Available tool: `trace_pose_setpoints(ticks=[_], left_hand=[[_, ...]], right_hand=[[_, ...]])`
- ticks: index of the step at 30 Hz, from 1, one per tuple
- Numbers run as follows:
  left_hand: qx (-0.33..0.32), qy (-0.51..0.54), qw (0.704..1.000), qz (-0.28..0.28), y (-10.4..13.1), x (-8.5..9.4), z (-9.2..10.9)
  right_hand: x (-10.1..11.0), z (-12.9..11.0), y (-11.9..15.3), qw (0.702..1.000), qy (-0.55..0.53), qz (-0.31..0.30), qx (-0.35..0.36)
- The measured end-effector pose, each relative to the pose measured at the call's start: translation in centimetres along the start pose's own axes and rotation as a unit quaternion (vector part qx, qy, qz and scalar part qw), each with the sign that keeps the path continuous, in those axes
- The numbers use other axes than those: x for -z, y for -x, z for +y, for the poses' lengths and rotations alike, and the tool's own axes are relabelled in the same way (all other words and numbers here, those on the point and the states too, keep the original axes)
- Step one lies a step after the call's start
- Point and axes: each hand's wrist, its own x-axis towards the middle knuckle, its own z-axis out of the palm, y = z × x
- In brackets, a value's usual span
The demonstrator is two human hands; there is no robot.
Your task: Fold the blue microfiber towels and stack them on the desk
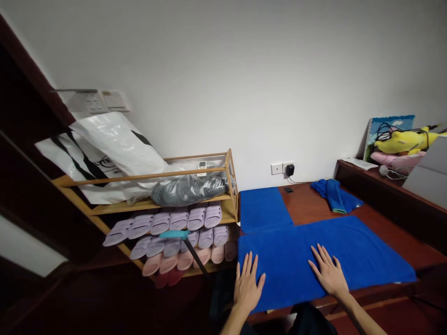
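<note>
A large blue towel (286,256) is spread out along the front of the reddish-brown desk (303,207). My left hand (247,284) lies flat at its left edge, fingers stretched out and pointing away from me. Further right, my right hand (328,270) rests palm down on the same towel with its fingers apart. Neither hand holds anything. Behind the large towel, a smaller folded blue towel (265,209) lies flat at the desk's back left. Toward the back right sits a crumpled blue towel (335,195).
Left of the desk stands a wooden rack (230,186) with purple slippers (179,218) and pink slippers (185,261). White bags (115,144) lie on top. A black plug (289,170) is in the wall socket. A yellow plush toy (401,141) rests on the raised right shelf.
</note>
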Motion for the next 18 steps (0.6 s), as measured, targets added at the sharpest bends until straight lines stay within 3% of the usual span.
trace_pose_setpoints(ticks=[4, 6, 7, 9, 11, 15, 18], left_hand=[[0.003, 0.000, 1.000, -0.014, -0.2, 0.6, 0.4], [0.009, -0.004, 1.000, -0.028, -0.2, 1.1, 0.7], [0.014, -0.007, 0.999, -0.036, -0.3, 1.3, 0.8], [0.024, -0.011, 0.998, -0.050, -0.3, 1.7, 1.0], [0.028, -0.012, 0.998, -0.054, -0.3, 1.9, 1.1], [0.013, -0.013, 0.999, -0.033, -0.5, 2.2, 1.5], [-0.034, -0.001, 0.999, 0.004, -1.7, 3.2, 2.6]], right_hand=[[0.8, -0.2, -0.2, 0.997, -0.074, 0.021, 0.008], [1.5, -0.2, 0.0, 0.984, -0.153, 0.082, -0.046], [1.9, -0.2, 0.3, 0.966, -0.195, 0.136, -0.105], [2.6, -0.2, 1.4, 0.894, -0.263, 0.255, -0.259], [2.9, -0.2, 3.3, 0.807, -0.315, 0.324, -0.380], [1.6, -1.0, 7.6, 0.676, -0.434, 0.300, -0.514], [-0.2, -2.5, 9.4, 0.620, -0.499, 0.262, -0.546]])
